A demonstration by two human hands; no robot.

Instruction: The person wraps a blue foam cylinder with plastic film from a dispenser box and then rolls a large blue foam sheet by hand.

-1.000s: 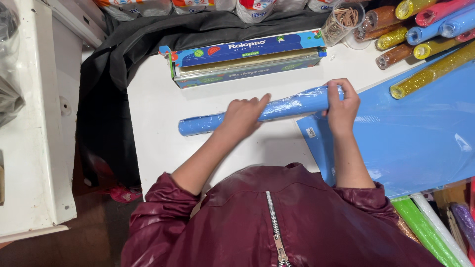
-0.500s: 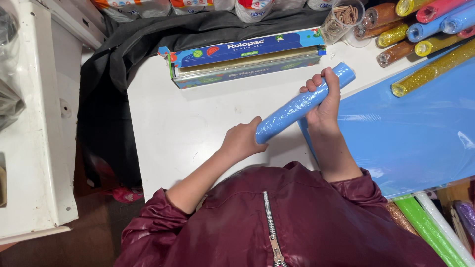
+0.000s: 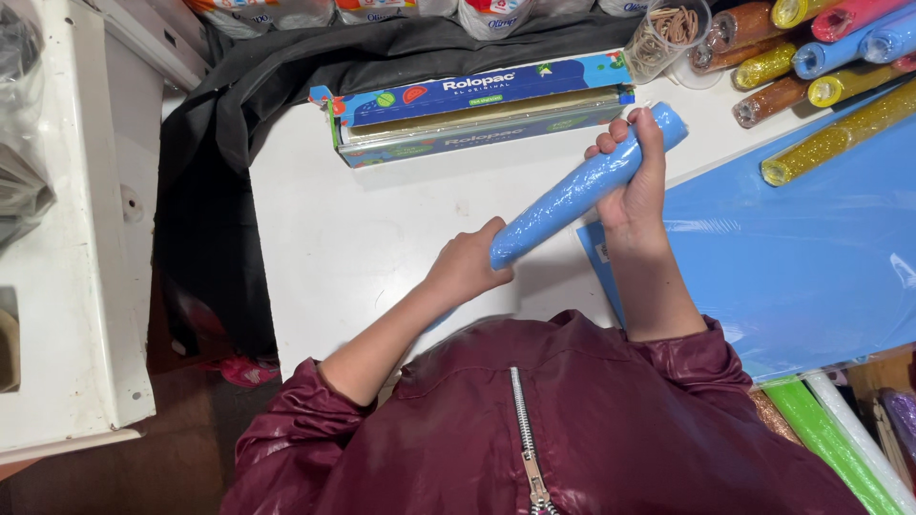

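I hold a blue roll [image 3: 572, 191] wrapped in clear film, lifted and tilted above the white table [image 3: 382, 248]. My right hand [image 3: 634, 176] grips it near its upper far end. My left hand [image 3: 468, 267] closes around its lower near end. Behind the roll lies a long blue box of cling film [image 3: 472, 110], its lid open. A flat stack of blue sheets [image 3: 801, 257] covers the table to the right, under my right forearm.
Several glitter rolls in gold, brown, pink and blue [image 3: 821, 67] lie at the far right beside a clear cup of rubber bands [image 3: 668, 33]. Black cloth [image 3: 248, 105] drapes the table's far left. A white cabinet [image 3: 76, 248] stands left. Green rolls [image 3: 821, 439] lie near right.
The roll lay flat on the table under both palms a second ago. Both hands have since lifted it and tilted it, its far end up to the right.
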